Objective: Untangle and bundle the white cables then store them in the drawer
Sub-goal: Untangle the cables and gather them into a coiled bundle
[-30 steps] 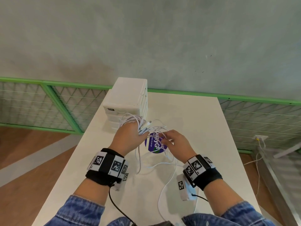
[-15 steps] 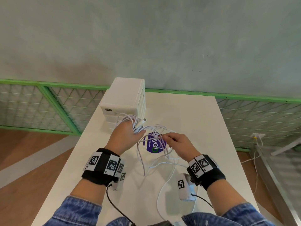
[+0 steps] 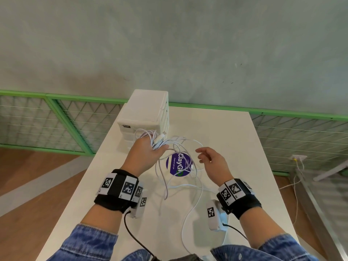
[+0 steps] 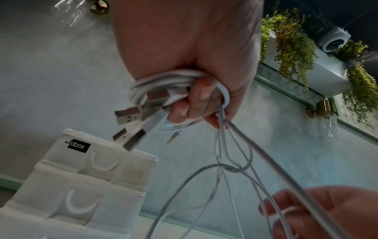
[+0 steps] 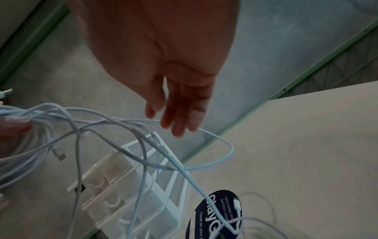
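Note:
A tangle of white cables (image 3: 177,178) trails over the white table (image 3: 226,132), with one long strand running towards me. My left hand (image 3: 156,146) grips a coiled bundle of these cables (image 4: 163,84) just in front of the white drawer unit (image 3: 146,112). USB plugs (image 4: 131,116) stick out of its fist. My right hand (image 3: 200,155) hovers to the right of the tangle with fingers loosely spread. In the right wrist view its fingertips (image 5: 180,127) touch a cable loop (image 5: 225,145) without clasping it. The drawers (image 4: 81,186) look shut.
A round purple sticker (image 3: 178,164) lies on the table under the cables. A green-framed wire fence (image 3: 56,119) runs behind the table below a grey wall. Bare tabletop stretches to the right of the drawer unit. A wall socket (image 3: 298,158) with a cord sits low at right.
My right hand has let go of the strand it was pinching, opened, and drifted right. My left hand keeps its grip on the bundle, with more cable hanging below it.

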Available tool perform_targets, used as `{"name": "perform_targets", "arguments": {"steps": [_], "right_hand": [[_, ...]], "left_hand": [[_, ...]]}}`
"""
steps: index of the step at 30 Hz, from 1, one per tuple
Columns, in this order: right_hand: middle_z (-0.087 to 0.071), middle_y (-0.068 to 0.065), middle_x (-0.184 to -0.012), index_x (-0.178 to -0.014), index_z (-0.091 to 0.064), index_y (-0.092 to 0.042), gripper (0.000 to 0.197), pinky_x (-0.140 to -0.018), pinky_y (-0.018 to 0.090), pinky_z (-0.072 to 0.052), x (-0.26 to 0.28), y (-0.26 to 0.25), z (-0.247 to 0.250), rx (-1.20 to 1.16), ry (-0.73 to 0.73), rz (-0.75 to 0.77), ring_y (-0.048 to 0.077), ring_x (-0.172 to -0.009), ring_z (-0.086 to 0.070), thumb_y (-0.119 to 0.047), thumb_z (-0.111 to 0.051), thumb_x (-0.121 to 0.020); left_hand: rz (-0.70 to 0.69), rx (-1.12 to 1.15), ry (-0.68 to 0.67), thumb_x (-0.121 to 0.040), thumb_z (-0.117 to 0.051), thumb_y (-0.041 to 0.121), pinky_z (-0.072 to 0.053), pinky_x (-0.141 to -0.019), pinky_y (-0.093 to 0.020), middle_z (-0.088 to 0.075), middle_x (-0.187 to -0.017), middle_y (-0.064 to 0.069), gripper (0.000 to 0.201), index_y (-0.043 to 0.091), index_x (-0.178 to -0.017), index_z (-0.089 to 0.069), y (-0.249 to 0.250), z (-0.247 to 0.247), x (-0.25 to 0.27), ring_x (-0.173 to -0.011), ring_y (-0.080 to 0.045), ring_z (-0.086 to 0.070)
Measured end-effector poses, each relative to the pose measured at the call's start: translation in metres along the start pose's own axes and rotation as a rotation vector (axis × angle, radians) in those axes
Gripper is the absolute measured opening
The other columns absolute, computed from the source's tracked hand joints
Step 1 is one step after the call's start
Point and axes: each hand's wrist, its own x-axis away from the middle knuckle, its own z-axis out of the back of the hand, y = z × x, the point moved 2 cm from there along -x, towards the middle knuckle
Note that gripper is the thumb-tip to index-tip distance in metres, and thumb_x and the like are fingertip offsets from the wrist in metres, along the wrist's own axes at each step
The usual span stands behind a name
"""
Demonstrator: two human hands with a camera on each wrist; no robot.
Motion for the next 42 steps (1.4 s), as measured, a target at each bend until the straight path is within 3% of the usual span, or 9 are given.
{"name": "perform_targets", "arguments": {"steps": [5, 8, 14, 19, 24, 33, 35, 38, 42], "right_hand": [[-0.065, -0.003, -0.096, -0.107, -0.063, -0.020, 0.042, -0.085, 0.023, -0.043, 0.000, 0.016, -0.007, 0.278, -0.266, -0.059, 0.018, -0.096, -0.060, 0.007, -0.039, -0.086], [-0.061, -0.009, -0.109, -0.112, -0.067, -0.020, 0.048, -0.085, 0.012, -0.034, 0.005, 0.017, -0.008, 0.289, -0.212, -0.047, 0.008, -0.101, -0.054, 0.010, -0.041, -0.085], [-0.068, -0.008, -0.086, -0.077, -0.073, -0.020, 0.018, -0.068, 0.020, -0.042, 0.007, 0.003, -0.006, 0.109, 0.007, 0.106, 0.010, -0.074, -0.060, -0.006, -0.062, -0.083], [-0.068, -0.006, -0.081, -0.080, -0.056, -0.028, 0.021, -0.056, 0.019, -0.043, 0.009, -0.001, -0.001, -0.110, 0.042, -0.062, 0.020, -0.061, -0.068, -0.009, -0.066, -0.081], [-0.067, 0.003, -0.086, -0.070, -0.061, -0.024, 0.027, -0.049, 0.023, -0.044, 0.012, -0.003, -0.004, -0.096, -0.081, -0.064, 0.028, -0.061, -0.068, -0.003, -0.055, -0.085], [-0.063, -0.003, -0.075, -0.101, -0.070, -0.014, 0.019, -0.044, 0.013, -0.039, 0.016, -0.021, -0.012, -0.219, -0.197, -0.067, 0.001, -0.044, -0.053, -0.010, -0.067, -0.083], [-0.060, -0.004, -0.071, -0.096, -0.072, -0.008, 0.015, -0.049, 0.010, -0.040, 0.013, -0.021, -0.015, -0.158, -0.165, -0.034, -0.004, -0.047, -0.052, -0.012, -0.069, -0.081], [-0.063, -0.011, -0.073, -0.084, -0.074, -0.022, 0.007, -0.061, 0.016, -0.043, 0.005, -0.009, -0.008, -0.058, -0.010, 0.003, -0.003, -0.054, -0.053, -0.023, -0.067, -0.084], [-0.065, -0.002, -0.074, -0.092, -0.073, -0.015, 0.017, -0.064, 0.023, -0.045, -0.004, 0.032, 0.039, -0.024, 0.316, -0.185, 0.013, -0.063, -0.056, -0.029, -0.064, -0.086]], "left_hand": [[-0.011, 0.007, 0.055, -0.084, -0.069, 0.023, -0.039, -0.076, -0.026, -0.060, -0.092, -0.005, 0.014, 0.022, -0.087, -0.055, 0.004, 0.001, 0.001, -0.088, -0.019, -0.055], [-0.025, 0.024, 0.047, -0.084, -0.069, 0.023, -0.038, -0.076, -0.024, -0.060, -0.091, -0.001, 0.014, 0.024, -0.088, -0.056, 0.006, 0.000, 0.001, -0.088, -0.017, -0.055], [-0.016, 0.054, 0.036, -0.083, -0.070, 0.022, -0.037, -0.077, -0.022, -0.058, -0.090, 0.004, 0.014, 0.024, -0.090, -0.058, 0.005, -0.001, 0.001, -0.089, -0.014, -0.055], [-0.007, 0.057, 0.042, -0.082, -0.071, 0.021, -0.040, -0.076, -0.025, -0.062, -0.090, -0.001, 0.011, 0.019, -0.087, -0.061, 0.001, -0.002, 0.001, -0.087, -0.018, -0.058], [0.001, 0.073, 0.052, -0.082, -0.071, 0.021, -0.043, -0.076, -0.027, -0.064, -0.090, -0.004, 0.011, 0.019, -0.086, -0.060, 0.001, -0.004, 0.003, -0.086, -0.019, -0.059], [0.008, 0.086, 0.016, -0.083, -0.070, 0.023, -0.039, -0.072, -0.018, -0.059, -0.086, 0.011, 0.015, 0.026, -0.091, -0.058, 0.003, -0.009, 0.005, -0.086, -0.012, -0.057], [-0.003, 0.073, -0.003, -0.083, -0.070, 0.025, -0.038, -0.070, -0.013, -0.058, -0.086, 0.015, 0.016, 0.026, -0.095, -0.058, 0.005, -0.012, 0.005, -0.087, -0.010, -0.056], [-0.013, 0.013, 0.048, -0.085, -0.068, 0.026, -0.038, -0.074, -0.021, -0.059, -0.091, 0.005, 0.018, 0.017, -0.100, -0.063, 0.000, -0.009, 0.003, -0.087, -0.013, -0.054], [0.110, -0.052, 0.225, -0.086, -0.066, 0.028, -0.034, -0.051, -0.014, -0.052, -0.069, 0.001, 0.023, 0.008, -0.080, -0.058, -0.026, 0.012, -0.002, -0.062, -0.013, -0.050]]}}
